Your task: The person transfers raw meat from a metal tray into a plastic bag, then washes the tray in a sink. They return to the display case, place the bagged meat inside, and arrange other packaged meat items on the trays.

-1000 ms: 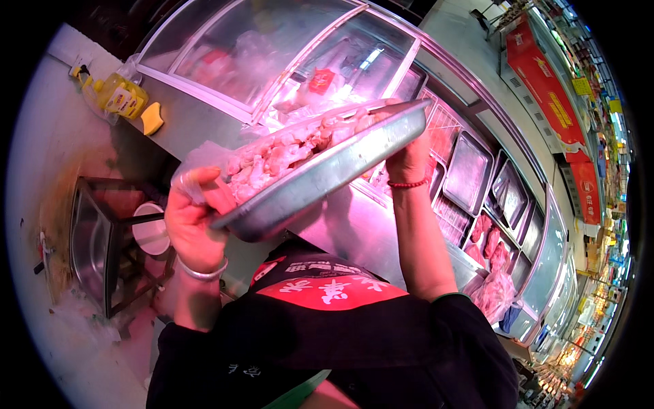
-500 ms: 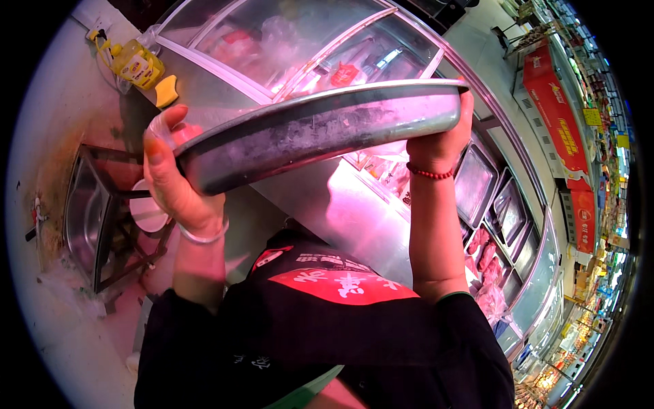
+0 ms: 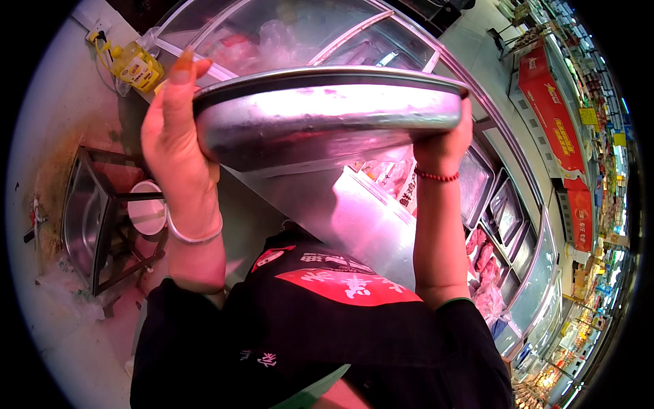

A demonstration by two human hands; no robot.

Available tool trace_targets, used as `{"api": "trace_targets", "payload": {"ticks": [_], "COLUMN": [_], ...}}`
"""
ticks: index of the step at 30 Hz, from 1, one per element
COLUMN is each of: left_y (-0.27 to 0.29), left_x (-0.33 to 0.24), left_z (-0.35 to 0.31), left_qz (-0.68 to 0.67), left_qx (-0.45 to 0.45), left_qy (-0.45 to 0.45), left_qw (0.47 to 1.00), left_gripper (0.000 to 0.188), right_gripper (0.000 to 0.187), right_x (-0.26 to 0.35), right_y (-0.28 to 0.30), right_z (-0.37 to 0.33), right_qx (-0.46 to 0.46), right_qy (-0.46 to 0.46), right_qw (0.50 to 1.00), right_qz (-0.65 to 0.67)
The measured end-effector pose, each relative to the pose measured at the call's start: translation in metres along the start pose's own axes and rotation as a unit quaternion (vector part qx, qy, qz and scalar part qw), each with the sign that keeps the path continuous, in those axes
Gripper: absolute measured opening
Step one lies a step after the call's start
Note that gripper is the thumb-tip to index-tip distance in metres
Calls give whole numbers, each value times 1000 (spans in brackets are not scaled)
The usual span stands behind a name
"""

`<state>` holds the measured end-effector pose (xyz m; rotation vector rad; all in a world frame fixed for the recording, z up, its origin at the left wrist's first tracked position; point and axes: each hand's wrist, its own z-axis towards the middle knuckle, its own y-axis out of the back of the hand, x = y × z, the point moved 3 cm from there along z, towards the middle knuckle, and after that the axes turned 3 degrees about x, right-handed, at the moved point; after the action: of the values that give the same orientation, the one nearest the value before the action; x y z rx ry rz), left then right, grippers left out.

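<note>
A shallow metal tray (image 3: 327,112) is held up in front of me, its outer side wall and part of its underside facing me. My left hand (image 3: 176,129) grips its left end, the thumb pointing up along the rim; the fingers behind are partly hidden. At the right end, my right hand (image 3: 446,140) is wrapped round the tray's edge, with most of its fingers out of sight. What the tray holds, if anything, cannot be seen. Below it lies a metal counter top (image 3: 371,218), and beyond it stands a glass-topped display case (image 3: 306,31).
Metal trays (image 3: 475,187) and pieces of meat (image 3: 485,259) fill the case at right. A sink (image 3: 85,211) on a frame and a white bucket (image 3: 147,208) stand at left. A yellow bottle (image 3: 136,66) sits at upper left. Red freezer cabinets (image 3: 555,109) line the far right.
The tray has tipped, so more of its side faces me, and its left end has risen. My left hand has moved up with it; my right hand has shifted slightly right.
</note>
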<state>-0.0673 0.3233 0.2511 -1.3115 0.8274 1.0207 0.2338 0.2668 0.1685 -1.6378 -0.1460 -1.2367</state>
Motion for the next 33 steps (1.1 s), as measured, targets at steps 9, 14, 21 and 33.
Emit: {"api": "trace_targets", "payload": {"ticks": [9,14,21,33], "left_y": [4,-1,0,45], "left_x": [14,22,33,31], "left_z": [-12,-34,-50,-38], "left_qz": [6,-2,-77,-116], "left_qx": [10,88,258,249], "left_qy": [-1,14,-1,145], "left_qw": [1000,996,963,950], "left_gripper": [47,46,57,46], "right_gripper": [29,33,35,39], "right_x": [-2,51,58,82], "right_y": [4,-57,-96,-133], "right_z": [-4,-47,-47,-63], "right_qx": [-84,90,300,322], "right_qy": [10,363,310,299], "right_qw": [995,735,642,687], "right_qz": [-45,-566,-634,-579]}}
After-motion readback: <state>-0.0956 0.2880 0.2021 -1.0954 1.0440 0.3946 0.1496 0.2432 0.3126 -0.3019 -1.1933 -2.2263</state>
